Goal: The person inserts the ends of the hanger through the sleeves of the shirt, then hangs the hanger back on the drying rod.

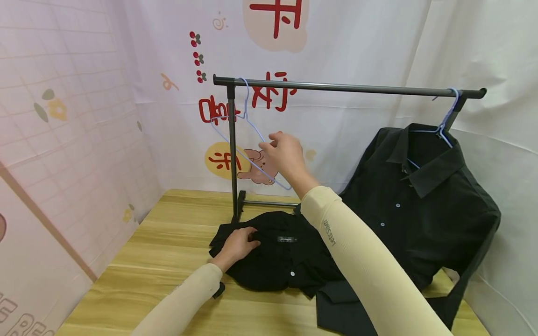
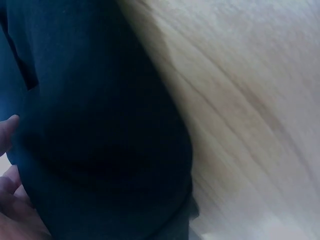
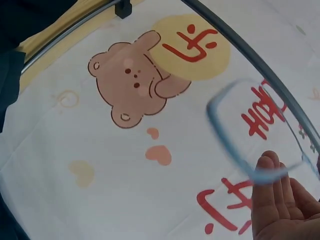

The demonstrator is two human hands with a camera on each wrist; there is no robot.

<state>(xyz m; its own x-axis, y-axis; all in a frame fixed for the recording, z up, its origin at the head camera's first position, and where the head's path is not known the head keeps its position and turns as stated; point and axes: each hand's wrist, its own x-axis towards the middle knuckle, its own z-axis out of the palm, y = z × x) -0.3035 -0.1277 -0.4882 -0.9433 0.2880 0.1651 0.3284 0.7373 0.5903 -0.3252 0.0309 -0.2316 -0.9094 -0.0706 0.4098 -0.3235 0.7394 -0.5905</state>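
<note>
Firstly, right hand (image 1: 287, 156): raised, fingers nearly straight in its wrist view, no closed grip showing; contact with the thin blue hanger (image 1: 255, 164) beside it cannot be told. Next, left hand (image 1: 236, 245): on a black shirt (image 1: 266, 268), thumb and fingers slightly apart; whether cloth is pinched, cannot tell. Hazards, as judged: the hanger, tilted on the rail (image 1: 349, 87), might swing or unhook if knocked sideways; the rumpled shirt might crease or slide if tugged from one side. Pose: right forearm extended upward and across to the left; left forearm low, reaching forward over the worktop (image 1: 168, 247). Outermost: black shirt bunched on worktop, label visible; hung shirt (image 1: 445, 205) at rail's right end; printed backdrop (image 1: 357, 46) behind.
</note>
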